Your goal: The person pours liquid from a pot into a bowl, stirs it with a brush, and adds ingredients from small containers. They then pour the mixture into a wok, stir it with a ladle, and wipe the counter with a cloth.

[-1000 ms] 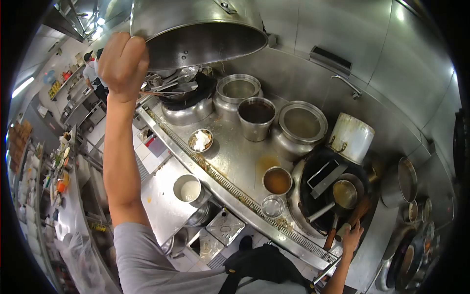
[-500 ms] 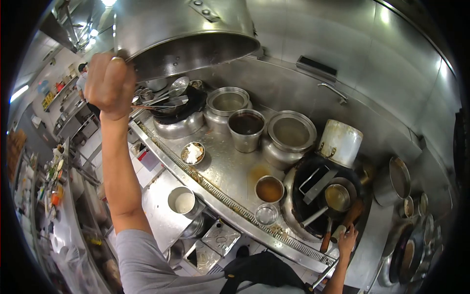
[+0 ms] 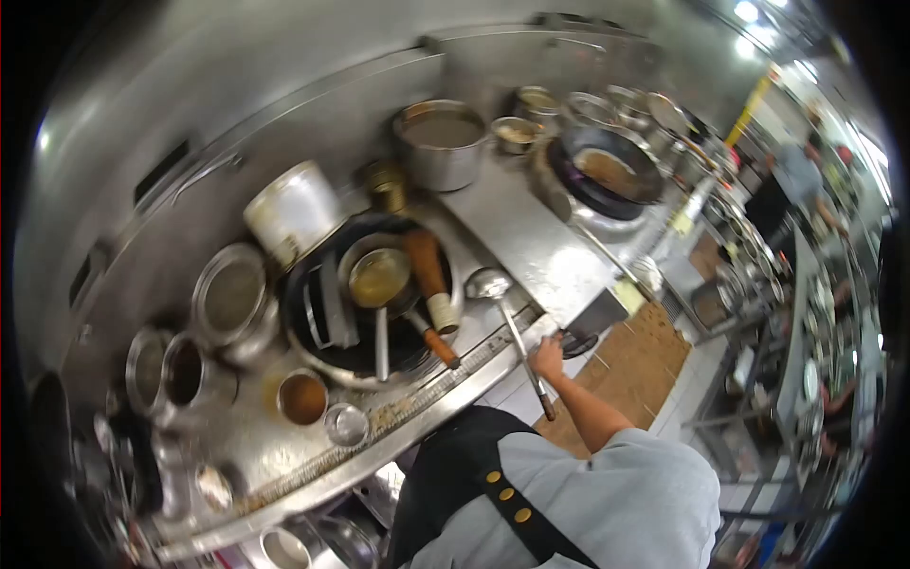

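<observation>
My right hand (image 3: 547, 358) is at the counter's front edge, fingers curled at the handle of a metal ladle (image 3: 488, 284). The ladle's bowl lies toward the counter, and its wooden handle end points down past the edge. Left of it, a dark wok (image 3: 301, 284) holds a metal strainer or small pot with a pale liquid ladle (image 3: 378, 277), a wooden brush (image 3: 428, 270) and a wood-handled tool (image 3: 443, 351). My left hand is out of view.
A large pot (image 3: 441, 152) stands behind the steel worktop (image 3: 531, 247); another wok (image 3: 607, 175) sits to the right. Lidless pots (image 3: 232, 294), a cup of brown liquid (image 3: 302, 396) and a glass bowl (image 3: 347, 425) are left. A person (image 3: 796, 180) stands far right.
My view has swung right. The large pot my left hand held up, and that hand, have left the view. My right hand now sits alongside the ladle's handle.
</observation>
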`<state>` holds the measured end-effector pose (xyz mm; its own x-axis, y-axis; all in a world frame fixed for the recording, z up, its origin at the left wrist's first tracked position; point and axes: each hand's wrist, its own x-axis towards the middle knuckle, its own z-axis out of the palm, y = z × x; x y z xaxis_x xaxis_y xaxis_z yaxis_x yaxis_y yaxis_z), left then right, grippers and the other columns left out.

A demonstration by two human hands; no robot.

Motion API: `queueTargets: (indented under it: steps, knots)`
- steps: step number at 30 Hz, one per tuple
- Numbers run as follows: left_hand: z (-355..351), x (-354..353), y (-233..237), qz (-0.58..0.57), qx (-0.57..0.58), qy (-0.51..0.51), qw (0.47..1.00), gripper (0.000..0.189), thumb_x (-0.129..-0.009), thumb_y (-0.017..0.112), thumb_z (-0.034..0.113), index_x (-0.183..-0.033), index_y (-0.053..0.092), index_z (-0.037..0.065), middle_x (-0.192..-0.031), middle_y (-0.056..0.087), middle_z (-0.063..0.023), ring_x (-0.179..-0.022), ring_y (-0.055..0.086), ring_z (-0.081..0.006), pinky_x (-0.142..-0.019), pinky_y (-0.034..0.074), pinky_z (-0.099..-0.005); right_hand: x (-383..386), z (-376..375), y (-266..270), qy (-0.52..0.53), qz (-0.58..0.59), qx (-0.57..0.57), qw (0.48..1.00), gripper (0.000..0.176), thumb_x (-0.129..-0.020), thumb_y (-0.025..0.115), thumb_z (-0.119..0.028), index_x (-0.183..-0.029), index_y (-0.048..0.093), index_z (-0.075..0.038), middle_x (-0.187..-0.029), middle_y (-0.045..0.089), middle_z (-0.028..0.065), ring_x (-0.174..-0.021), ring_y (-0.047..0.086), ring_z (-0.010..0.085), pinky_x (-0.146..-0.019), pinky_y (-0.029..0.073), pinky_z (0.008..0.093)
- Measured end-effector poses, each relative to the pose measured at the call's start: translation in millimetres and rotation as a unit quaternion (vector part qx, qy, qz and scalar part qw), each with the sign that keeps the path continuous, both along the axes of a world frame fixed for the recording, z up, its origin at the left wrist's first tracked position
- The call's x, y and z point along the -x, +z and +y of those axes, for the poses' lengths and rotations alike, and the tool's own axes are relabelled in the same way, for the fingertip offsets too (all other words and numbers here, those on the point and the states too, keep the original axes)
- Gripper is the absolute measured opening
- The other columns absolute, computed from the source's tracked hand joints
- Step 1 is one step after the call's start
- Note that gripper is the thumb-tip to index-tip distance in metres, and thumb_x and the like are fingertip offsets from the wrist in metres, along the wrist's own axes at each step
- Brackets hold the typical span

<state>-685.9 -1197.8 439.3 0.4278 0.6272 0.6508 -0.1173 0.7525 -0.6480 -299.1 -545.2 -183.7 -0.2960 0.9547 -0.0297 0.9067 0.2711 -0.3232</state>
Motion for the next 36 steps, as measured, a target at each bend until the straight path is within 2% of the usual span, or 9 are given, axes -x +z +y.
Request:
queueTargets:
  steps: [2,5,8,11,17,31,34,35,36]
  knots:
    - [5.5,25.5,-2.4,-0.009,-0.012,-0.008,1.000,0.011,-0.088,0.057,0.016,-0.087,0.058,0.005,-0.081,0.060,-0.0095,-0.065,0.057,-0.0268,-0.054,0.045,-0.0358,-26.2,-18.2,2.6,-0.037,0.024,0.066,0.997,0.066,-0.083,0.063,-0.037,-0.132,0.040,0.002,-0.099,0.056,0.0248,-0.086,0.061,0.0379,-0.076,0.051,0.0486]
    - [-43.4,69.4,-6.1,-0.009,-0.033,0.066,0.997,0.018,-0.088,0.060,0.022,-0.099,0.062,0.008,-0.091,0.064,-0.0058,-0.071,0.062,-0.0217,-0.057,0.049,-0.0316,-34.2,-24.0,-25.5,-0.108,0.342,0.479,0.801,0.050,-0.087,0.061,-0.044,-0.112,0.052,-0.002,-0.075,0.055,0.0110,-0.058,0.055,0.0175,-0.054,0.049,0.0423]
    - [-112.5,101.1,-8.7,0.010,-0.118,0.320,0.940,0.017,-0.082,0.069,0.022,-0.095,0.067,0.010,-0.089,0.067,-0.0071,-0.073,0.065,-0.0223,-0.061,0.053,-0.0333,-30.2,-37.0,-21.8,0.001,0.237,0.137,0.962,0.044,-0.080,0.068,-0.022,-0.113,0.055,0.004,-0.088,0.065,0.0184,-0.076,0.063,0.0325,-0.067,0.049,0.0436]
    - [21.2,40.6,12.7,-0.090,-0.071,0.002,0.993,0.008,-0.076,0.068,0.007,-0.078,0.060,0.006,-0.075,0.059,-0.0102,-0.064,0.057,-0.0293,-0.057,0.047,-0.0373,-23.5,-55.6,37.5,0.075,0.259,0.057,0.961,0.050,-0.084,0.063,-0.012,-0.128,0.046,0.006,-0.121,0.054,0.0323,-0.114,0.055,0.0392,-0.096,0.042,0.0410]
    - [75.8,26.1,32.0,-0.111,-0.058,-0.107,0.986,0.023,-0.063,0.064,-0.005,-0.067,0.044,0.005,-0.064,0.042,-0.0102,-0.057,0.046,-0.0289,-0.051,0.037,-0.0393,30.2,-56.3,98.3,0.210,0.342,0.044,0.915,0.034,-0.085,0.064,-0.014,-0.111,0.051,0.004,-0.081,0.058,0.0142,-0.072,0.052,0.0184,-0.062,0.044,0.0333]
    - [62.9,10.2,16.3,-0.133,-0.030,-0.127,0.982,0.023,-0.057,0.063,-0.004,-0.065,0.045,0.005,-0.063,0.041,-0.0093,-0.057,0.046,-0.0264,-0.049,0.037,-0.0364,288.4,-194.1,406.9,0.570,0.228,0.329,0.717,0.032,-0.085,0.066,-0.022,-0.105,0.051,-0.002,-0.075,0.058,0.0149,-0.065,0.057,0.0277,-0.062,0.046,0.0363]
    - [46.6,11.7,19.9,-0.131,-0.053,-0.079,0.987,0.020,-0.059,0.064,-0.003,-0.067,0.048,0.006,-0.063,0.041,-0.0082,-0.058,0.047,-0.0248,-0.050,0.038,-0.0357,325.9,-205.4,337.7,0.659,0.369,0.094,0.648,0.027,-0.089,0.062,-0.016,-0.113,0.054,-0.007,-0.070,0.051,0.0009,-0.053,0.045,0.0057,-0.045,0.035,0.0245]
    - [40.5,9.2,23.1,-0.123,-0.061,-0.069,0.988,0.020,-0.059,0.064,-0.003,-0.067,0.048,0.006,-0.063,0.041,-0.0082,-0.058,0.047,-0.0248,-0.050,0.038,-0.0357,304.1,-208.0,342.3,0.618,0.238,0.219,0.717,0.030,-0.087,0.063,-0.022,-0.107,0.051,-0.002,-0.078,0.059,0.0164,-0.068,0.058,0.0312,-0.065,0.047,0.0384]
    - [32.7,4.5,23.6,-0.108,-0.070,-0.074,0.989,0.019,-0.060,0.063,-0.004,-0.067,0.049,0.007,-0.063,0.042,-0.0080,-0.058,0.047,-0.0248,-0.051,0.039,-0.0361,292.6,-207.5,323.4,0.617,0.245,0.225,0.714,0.035,-0.086,0.064,-0.022,-0.112,0.053,-0.002,-0.089,0.061,0.0184,-0.080,0.060,0.0298,-0.074,0.047,0.0389]
